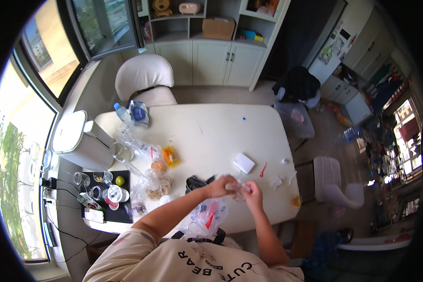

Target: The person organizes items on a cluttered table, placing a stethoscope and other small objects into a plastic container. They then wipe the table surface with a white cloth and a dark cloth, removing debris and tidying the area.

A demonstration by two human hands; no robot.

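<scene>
Over the near part of the white table (211,134), my left hand (222,185) and my right hand (253,194) are close together. Both grip a small piece of clear, crinkled plastic (238,195); its exact kind is too blurred to tell. Beyond them lies a white square item (244,163), with a thin red plastic piece (263,170) to its right. Crumpled white tissue (276,182) rests right of my hands. A black bag (194,183) sits partly hidden behind my left forearm. Nearer my body is a clear plastic bag (206,216) with red marking.
On the left are plastic bags of food (158,183), an orange packet (170,156), a water bottle (121,111) and a white appliance (70,141). A black mat (123,211) holds glass jars and a green fruit (120,181). An amber cup (296,201) stands by the right edge.
</scene>
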